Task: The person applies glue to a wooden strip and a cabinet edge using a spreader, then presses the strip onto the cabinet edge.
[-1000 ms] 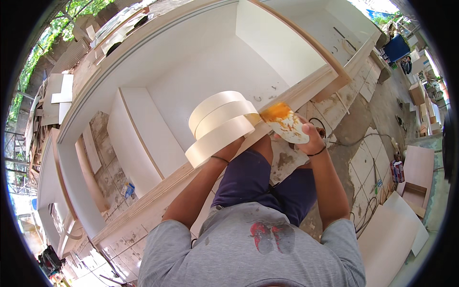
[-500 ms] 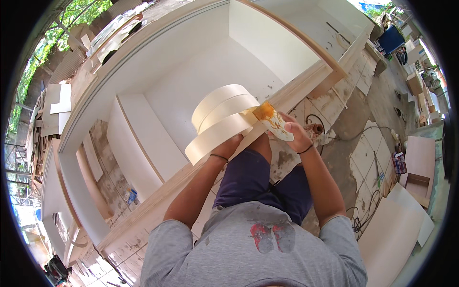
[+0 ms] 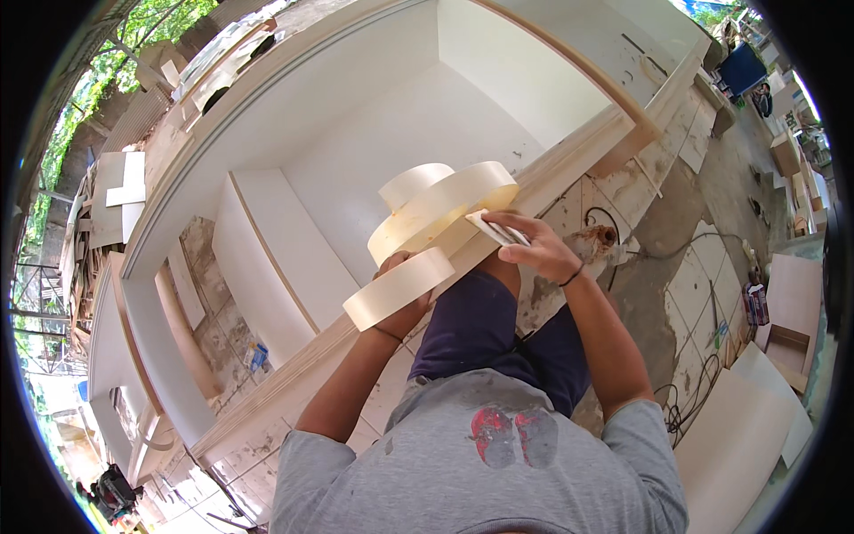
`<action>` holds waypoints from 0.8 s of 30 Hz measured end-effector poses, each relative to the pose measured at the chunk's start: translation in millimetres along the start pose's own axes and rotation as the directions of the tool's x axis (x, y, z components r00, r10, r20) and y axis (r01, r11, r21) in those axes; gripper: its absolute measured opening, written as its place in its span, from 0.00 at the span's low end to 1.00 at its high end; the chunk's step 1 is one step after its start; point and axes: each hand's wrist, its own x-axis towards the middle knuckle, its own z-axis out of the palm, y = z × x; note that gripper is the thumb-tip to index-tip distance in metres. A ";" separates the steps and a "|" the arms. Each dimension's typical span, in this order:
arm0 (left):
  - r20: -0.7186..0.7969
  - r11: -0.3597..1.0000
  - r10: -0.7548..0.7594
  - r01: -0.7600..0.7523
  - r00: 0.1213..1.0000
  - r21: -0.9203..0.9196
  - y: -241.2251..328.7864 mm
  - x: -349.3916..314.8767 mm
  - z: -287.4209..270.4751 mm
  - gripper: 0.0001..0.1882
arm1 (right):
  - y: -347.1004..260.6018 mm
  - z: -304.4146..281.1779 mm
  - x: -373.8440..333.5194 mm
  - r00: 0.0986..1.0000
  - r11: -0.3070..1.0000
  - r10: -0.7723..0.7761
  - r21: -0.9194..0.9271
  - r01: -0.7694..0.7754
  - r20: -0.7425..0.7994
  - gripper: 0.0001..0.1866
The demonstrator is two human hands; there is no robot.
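A long cream strip of edge banding (image 3: 449, 200) loops in wide coils in front of me, above the wooden edge of a white cabinet carcass (image 3: 356, 125). My left hand (image 3: 407, 310) is closed around the banding, its fingers partly hidden behind the nearest loop. Between the thumb and fingers of my right hand (image 3: 547, 252) is a thin white spreader (image 3: 496, 229), seen nearly edge-on. Its tip is at the strip's lower right side; whether it touches cannot be told. Small yellowish smears of what looks like glue mark the middle coil.
An upright divider panel (image 3: 262, 258) stands in the cabinet to the left. A small blue packet (image 3: 256, 356) lies on the tiles there. Right of my legs are black cables (image 3: 680, 392), and large pale boards (image 3: 729, 436) lean at the lower right. A blue bin (image 3: 742, 68) stands far right.
The spreader has turned from showing its stained face to nearly edge-on. The banding coils have shifted and spread, and my left hand sits slightly lower and further left.
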 end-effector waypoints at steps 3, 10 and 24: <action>0.055 0.992 -0.124 0.122 0.991 0.033 -6.2 -4.0 3.7 0.23 | -4.2 3.2 -1.1 0.999 0.984 -0.034 -0.172 0.037 0.017 0.35; -0.212 0.982 0.149 -0.169 0.966 -0.079 -19.4 15.4 29.9 0.15 | -7.6 8.4 -10.2 0.995 0.831 -0.062 -0.556 0.006 -0.081 0.36; -0.210 0.994 -0.005 -0.018 0.978 -0.108 -9.1 25.9 53.8 0.23 | 19.4 40.5 -0.8 0.966 0.439 -0.105 -0.883 -0.168 -0.236 0.38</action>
